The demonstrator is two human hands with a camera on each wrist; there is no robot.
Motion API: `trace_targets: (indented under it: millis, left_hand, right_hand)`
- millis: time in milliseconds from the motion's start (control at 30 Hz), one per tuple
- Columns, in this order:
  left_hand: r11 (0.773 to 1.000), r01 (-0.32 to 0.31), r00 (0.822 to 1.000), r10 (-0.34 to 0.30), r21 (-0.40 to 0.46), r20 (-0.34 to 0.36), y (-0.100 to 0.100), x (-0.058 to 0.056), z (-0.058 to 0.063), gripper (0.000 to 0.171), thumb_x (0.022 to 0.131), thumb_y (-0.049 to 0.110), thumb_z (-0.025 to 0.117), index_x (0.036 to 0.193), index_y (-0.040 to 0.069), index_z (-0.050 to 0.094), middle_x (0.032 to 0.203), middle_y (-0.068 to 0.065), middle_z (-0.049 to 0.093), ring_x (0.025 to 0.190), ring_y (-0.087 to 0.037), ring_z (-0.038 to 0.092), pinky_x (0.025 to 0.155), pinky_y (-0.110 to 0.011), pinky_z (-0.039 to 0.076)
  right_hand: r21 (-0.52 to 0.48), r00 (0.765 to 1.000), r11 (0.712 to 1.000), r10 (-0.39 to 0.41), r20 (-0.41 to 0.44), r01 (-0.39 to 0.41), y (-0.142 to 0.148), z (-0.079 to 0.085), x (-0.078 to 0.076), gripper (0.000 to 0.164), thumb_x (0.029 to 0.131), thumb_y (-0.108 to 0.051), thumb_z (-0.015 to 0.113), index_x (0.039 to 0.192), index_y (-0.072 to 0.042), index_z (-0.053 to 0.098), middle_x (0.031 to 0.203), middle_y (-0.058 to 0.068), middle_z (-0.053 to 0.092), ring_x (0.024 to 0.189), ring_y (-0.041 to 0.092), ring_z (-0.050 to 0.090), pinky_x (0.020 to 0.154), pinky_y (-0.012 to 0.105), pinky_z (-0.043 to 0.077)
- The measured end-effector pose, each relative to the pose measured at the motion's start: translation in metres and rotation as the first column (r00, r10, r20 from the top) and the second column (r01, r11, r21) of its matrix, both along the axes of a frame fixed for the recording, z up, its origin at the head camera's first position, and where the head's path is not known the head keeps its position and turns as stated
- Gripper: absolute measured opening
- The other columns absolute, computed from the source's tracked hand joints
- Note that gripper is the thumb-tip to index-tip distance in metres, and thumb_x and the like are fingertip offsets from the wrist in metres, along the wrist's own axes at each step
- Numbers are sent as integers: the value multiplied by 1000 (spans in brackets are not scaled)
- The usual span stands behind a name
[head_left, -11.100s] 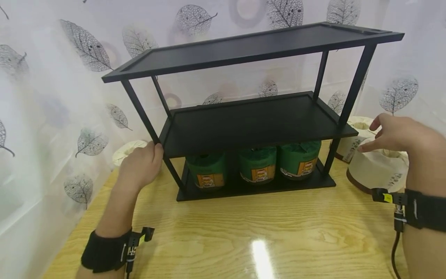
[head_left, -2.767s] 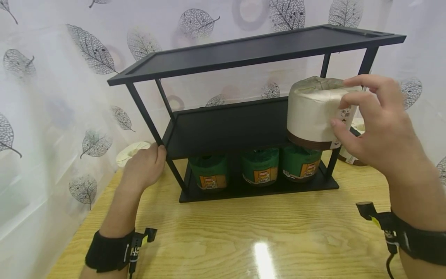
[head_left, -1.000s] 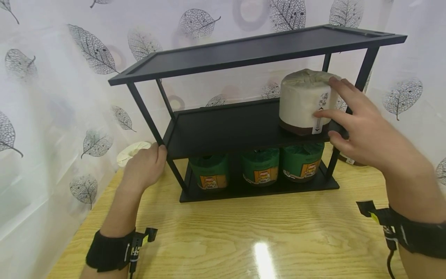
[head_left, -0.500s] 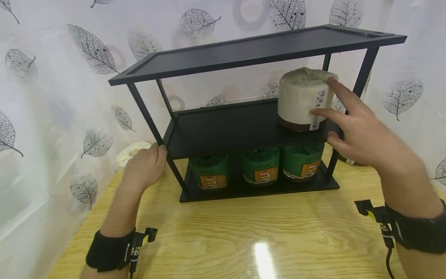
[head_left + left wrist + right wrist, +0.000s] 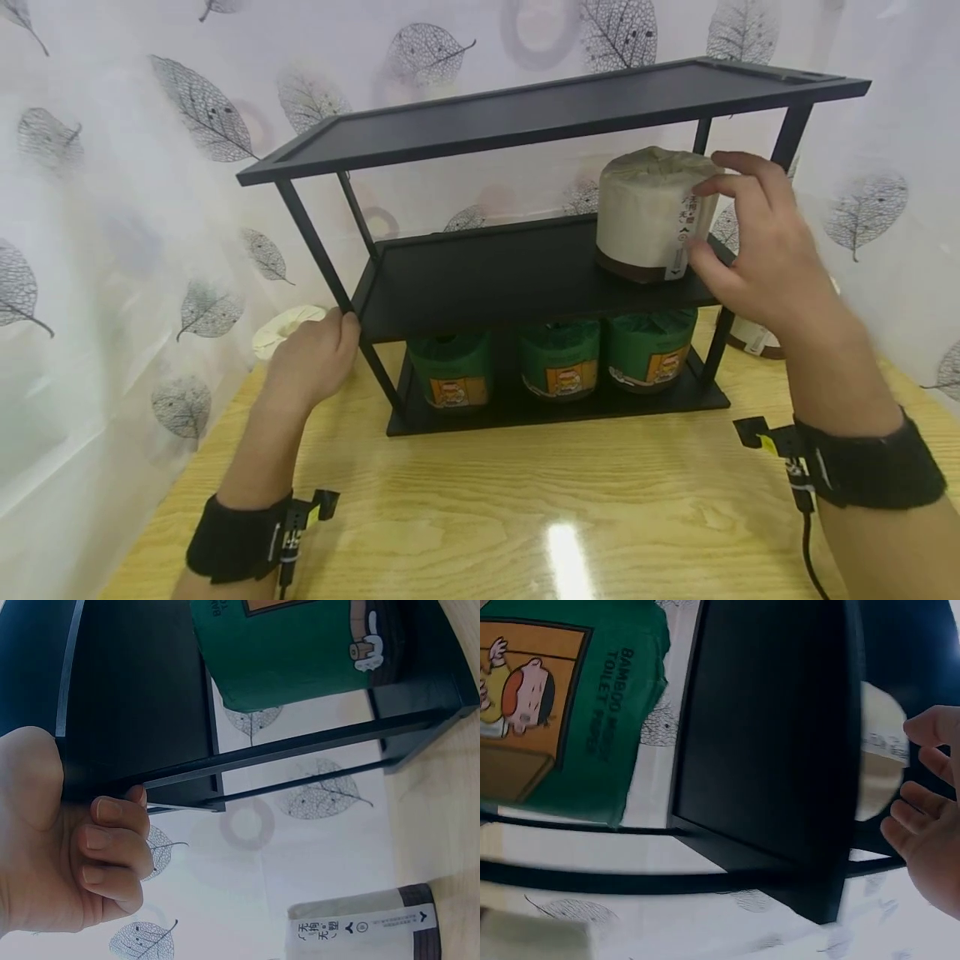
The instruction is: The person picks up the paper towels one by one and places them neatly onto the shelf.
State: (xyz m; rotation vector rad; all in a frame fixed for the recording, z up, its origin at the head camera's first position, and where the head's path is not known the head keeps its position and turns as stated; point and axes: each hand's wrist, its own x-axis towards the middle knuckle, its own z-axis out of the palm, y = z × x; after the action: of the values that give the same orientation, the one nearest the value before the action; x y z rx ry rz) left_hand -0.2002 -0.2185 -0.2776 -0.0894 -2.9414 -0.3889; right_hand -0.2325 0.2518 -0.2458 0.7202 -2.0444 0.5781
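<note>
A white-wrapped toilet roll (image 5: 648, 221) with a brown base band stands upright at the right end of the middle shelf (image 5: 480, 271) of a black rack. My right hand (image 5: 772, 250) is at its right side, fingertips by the upper edge and thumb by the label. In the right wrist view the thumb and loosely bent fingers (image 5: 915, 814) are spread beside the roll (image 5: 881, 761). My left hand (image 5: 311, 358) grips the rack's front left post at middle-shelf height; the left wrist view shows its fingers (image 5: 112, 847) curled there.
Several green toilet rolls (image 5: 562, 358) stand on the rack's bottom shelf. More white rolls are on the wooden table (image 5: 465, 517), one at the left (image 5: 285, 329) and one at the right (image 5: 753, 337). The top shelf (image 5: 555, 104) overhangs the white roll.
My right hand has brought the white roll from the table's right side onto the middle shelf and pushed it slightly back and left. Its fingers have since shifted on the roll. My left hand stays put.
</note>
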Motion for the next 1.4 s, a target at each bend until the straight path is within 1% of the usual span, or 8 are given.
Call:
trace_targets:
  millis: [233,333,467,633,800,967,1167,1400]
  left_hand:
    - [1000,3,1000,-3,-4,9,-2,1,-2,64,106,38,11,112,-6,57,101,-32,64,94,-48,65,77,-60,50]
    - [1000,6,1000,-6,-3,4,-2,1,-2,64,106,38,11,115,-7,57,105,-33,63,99,-51,64,80,-62,49]
    - [1000,6,1000,-7,0,-12,-1,1,-2,63,106,38,11,109,-5,57,99,-31,63,92,-48,65,76,-60,49]
    - [1000,9,1000,-8,-6,9,0,2,-1,61,106,37,11,107,-4,56,97,-29,63,91,-46,65,75,-59,50]
    - [1000,4,1000,-4,-10,-17,0,-1,3,60,106,39,11,98,-1,55,86,-23,60,76,-37,61,68,-53,48]
    - [1000,5,1000,-5,-3,17,-1,-1,-1,60,106,38,11,100,-1,55,86,-22,60,75,-34,60,68,-50,48]
    - [1000,11,1000,-11,-7,-15,-1,-1,-2,61,106,37,11,105,-4,56,95,-29,63,87,-45,65,72,-57,50]
    - [1000,16,1000,-17,-7,-9,-1,-2,-1,63,106,36,10,112,-7,56,105,-35,63,100,-53,63,80,-63,49]
  right_hand:
    - [-205,996,976,77,41,-67,-9,-3,-31,68,80,-21,52,142,3,37,148,23,42,139,33,39,118,41,26]
    - [-242,991,966,109,77,-87,-8,-10,-39,64,82,-17,49,142,2,38,151,20,40,144,28,35,120,37,22]
    - [-215,984,966,161,71,-143,-4,-15,-46,55,84,-9,47,137,2,43,150,22,40,143,29,33,120,35,21]
    - [-210,983,968,161,90,-139,0,-18,-44,52,86,-7,49,137,0,45,151,20,41,145,28,32,120,35,22]
    - [-197,984,970,161,75,-144,2,-15,-45,50,88,-6,49,137,-1,44,151,20,39,144,27,32,120,34,22]
    - [-175,984,974,158,79,-142,1,-17,-45,49,89,-7,50,138,0,44,151,22,39,145,28,32,120,33,22]
    - [-179,985,973,160,68,-146,0,-18,-44,50,88,-7,49,137,0,44,151,21,39,140,29,35,117,33,24]
    - [-162,988,978,143,65,-131,0,-17,-44,50,88,-10,46,137,0,44,151,21,38,141,28,34,119,34,24]
